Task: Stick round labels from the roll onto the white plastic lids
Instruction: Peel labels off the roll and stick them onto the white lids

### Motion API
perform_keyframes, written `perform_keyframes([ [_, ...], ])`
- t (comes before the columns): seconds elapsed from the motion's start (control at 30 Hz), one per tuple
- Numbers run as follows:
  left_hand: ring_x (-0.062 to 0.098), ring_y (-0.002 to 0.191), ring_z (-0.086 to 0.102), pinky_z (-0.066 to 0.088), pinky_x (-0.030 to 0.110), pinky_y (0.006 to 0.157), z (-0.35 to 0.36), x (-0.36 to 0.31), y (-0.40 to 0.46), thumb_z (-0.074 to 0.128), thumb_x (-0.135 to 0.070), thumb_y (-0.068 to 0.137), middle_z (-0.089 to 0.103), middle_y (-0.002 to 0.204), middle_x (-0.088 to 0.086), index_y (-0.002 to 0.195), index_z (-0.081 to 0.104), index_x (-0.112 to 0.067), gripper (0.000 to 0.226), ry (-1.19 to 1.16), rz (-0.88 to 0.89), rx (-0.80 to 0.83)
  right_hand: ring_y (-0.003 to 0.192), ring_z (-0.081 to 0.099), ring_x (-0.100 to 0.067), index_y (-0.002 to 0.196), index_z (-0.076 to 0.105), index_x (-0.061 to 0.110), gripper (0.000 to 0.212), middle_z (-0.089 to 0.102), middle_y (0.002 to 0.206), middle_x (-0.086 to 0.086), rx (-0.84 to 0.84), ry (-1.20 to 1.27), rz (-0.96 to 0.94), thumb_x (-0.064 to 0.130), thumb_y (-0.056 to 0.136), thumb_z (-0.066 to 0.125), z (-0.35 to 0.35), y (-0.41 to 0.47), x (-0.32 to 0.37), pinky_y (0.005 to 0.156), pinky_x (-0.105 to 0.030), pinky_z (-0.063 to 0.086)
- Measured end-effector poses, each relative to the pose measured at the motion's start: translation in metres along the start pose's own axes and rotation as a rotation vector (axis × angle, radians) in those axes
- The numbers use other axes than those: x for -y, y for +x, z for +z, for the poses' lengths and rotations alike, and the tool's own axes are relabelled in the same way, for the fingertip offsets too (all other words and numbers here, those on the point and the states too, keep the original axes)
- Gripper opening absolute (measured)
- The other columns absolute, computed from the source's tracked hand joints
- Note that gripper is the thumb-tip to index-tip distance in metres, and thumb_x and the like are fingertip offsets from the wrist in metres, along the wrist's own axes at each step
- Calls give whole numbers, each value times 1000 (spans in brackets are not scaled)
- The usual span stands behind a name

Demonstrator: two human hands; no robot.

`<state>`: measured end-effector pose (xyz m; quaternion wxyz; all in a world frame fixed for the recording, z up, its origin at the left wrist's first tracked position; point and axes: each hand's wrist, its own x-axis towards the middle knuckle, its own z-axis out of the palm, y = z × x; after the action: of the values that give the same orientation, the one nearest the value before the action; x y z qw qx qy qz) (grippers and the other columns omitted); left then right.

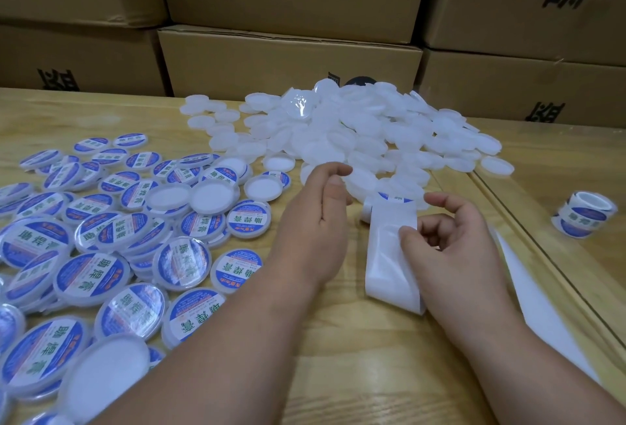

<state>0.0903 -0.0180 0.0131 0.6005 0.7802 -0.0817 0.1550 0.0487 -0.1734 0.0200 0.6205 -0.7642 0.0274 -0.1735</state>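
A heap of plain white plastic lids [355, 133] lies at the middle back of the wooden table. Lids bearing blue and white round labels [101, 255] are spread over the left side. A label roll [389, 204] rests in front of the heap, and its white backing strip [389, 255] runs toward me. My right hand [450, 241] pinches the strip's right edge with thumb and fingers. My left hand [315, 221] hovers just left of the strip, fingers curled and apart, holding nothing that I can see.
A second label roll [584, 214] stands at the right on the table [372, 373]. Spent white backing [542, 316] trails off toward the lower right. Stacked cardboard boxes [288, 58] wall off the back edge.
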Motion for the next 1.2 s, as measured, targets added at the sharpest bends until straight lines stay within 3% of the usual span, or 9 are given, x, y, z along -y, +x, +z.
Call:
perform_keyframes([
  [0.17, 2, 70, 63, 43, 17, 62, -1, -7, 1, 39, -53, 101, 70, 80, 6, 94, 59, -23, 36, -203, -80, 18, 69, 58, -3, 110, 54, 40, 44, 67, 86, 1, 18, 46, -58, 2, 90, 65, 1, 0, 0, 62, -12, 47],
  [0.3, 11, 72, 71, 54, 26, 71, -5, -9, 5, 62, -41, 98, 76, 86, -4, 94, 56, -25, 18, -252, -208, 80, 68, 55, -4, 108, 55, 39, 45, 61, 78, 11, 70, 91, -99, -2, 91, 63, 4, -3, 1, 61, -12, 45],
  [0.47, -2, 66, 55, 47, 12, 58, -3, -9, 1, 76, -33, 88, 63, 79, -19, 85, 57, -32, 20, -178, -105, 134, 69, 53, -7, 99, 48, 31, 44, 57, 81, 11, 134, 147, -113, -8, 90, 64, 5, -6, 5, 63, -16, 44],
  [0.53, -2, 70, 55, 48, 12, 62, -6, -9, 1, 77, -22, 87, 61, 79, -21, 84, 56, -33, 23, -237, -64, 149, 66, 53, -7, 99, 47, 28, 39, 59, 77, 11, 134, 156, -85, -4, 89, 67, 6, -7, 6, 61, -17, 45],
  [0.67, 2, 72, 58, 52, 22, 65, -10, -10, 2, 71, -26, 80, 62, 82, -25, 83, 56, -38, 20, -332, -64, 161, 67, 66, -14, 99, 57, 20, 17, 70, 75, 6, 65, 132, 13, 19, 90, 72, 4, -6, 6, 61, -16, 51],
  [0.77, 4, 69, 55, 50, 19, 61, -10, -10, 1, 67, -22, 78, 60, 81, -22, 84, 57, -35, 18, -293, -42, 210, 67, 70, -5, 104, 65, 20, 15, 75, 75, 5, 44, 110, 73, 30, 94, 68, 2, -3, 6, 59, -13, 51],
  [0.93, 11, 68, 52, 47, 23, 60, -10, -12, 1, 59, -13, 73, 59, 78, -17, 82, 58, -33, 22, -269, -53, 316, 64, 67, -5, 90, 74, 16, 11, 75, 78, -3, 43, 109, 88, 23, 94, 67, 2, -2, 4, 57, -13, 50],
  [1.07, 12, 67, 51, 45, 25, 59, -8, -12, -1, 55, -13, 72, 59, 80, -16, 84, 59, -33, 24, -208, -60, 419, 72, 64, -15, 87, 72, 17, 9, 73, 84, -8, -4, 127, 109, 20, 94, 68, 1, 2, -1, 66, -34, 53],
  [1.2, 7, 69, 53, 47, 26, 65, -1, -11, -2, 62, -22, 83, 62, 81, -7, 87, 60, -33, 13, -161, -53, 300, 68, 64, -8, 89, 73, 20, 7, 72, 78, 5, -68, 124, 106, 18, 94, 69, -2, 6, -5, 65, -29, 50],
])
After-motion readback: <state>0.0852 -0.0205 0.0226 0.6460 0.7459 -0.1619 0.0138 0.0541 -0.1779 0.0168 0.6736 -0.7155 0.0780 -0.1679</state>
